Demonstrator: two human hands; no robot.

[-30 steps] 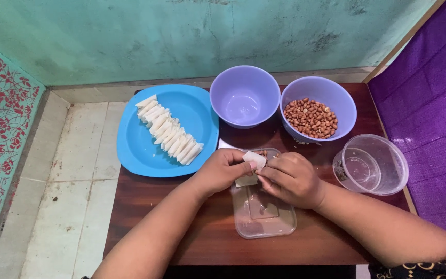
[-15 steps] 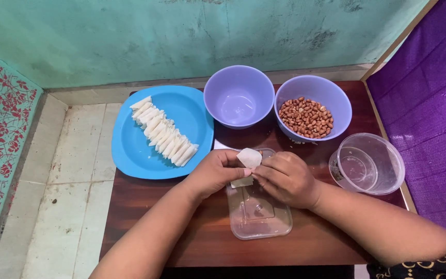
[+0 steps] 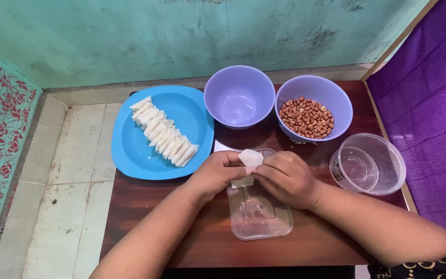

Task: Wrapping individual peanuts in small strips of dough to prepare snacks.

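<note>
Both hands meet over the middle of the wooden bench [image 3: 145, 206]. The left hand [image 3: 219, 173] and the right hand [image 3: 286, 178] pinch a small white wrapper [image 3: 250, 157] between their fingertips, holding it just above the far end of a clear rectangular tray [image 3: 260, 217]; another pale piece [image 3: 242, 182] shows just beneath the fingers. Since half a second ago little has changed (the wrapper sits a touch lower and the hands have barely shifted), whereas a second ago the wrapper stood further right. Toward the bench's far left corner a blue plate [image 3: 140, 155] carries a row of folded white wrappers [image 3: 165, 133]. Along the far edge stand an empty lilac bowl [image 3: 239, 95] and a lilac bowl of peanuts [image 3: 306, 118]. A clear round container [image 3: 370, 164] lies near the right edge.
</note>
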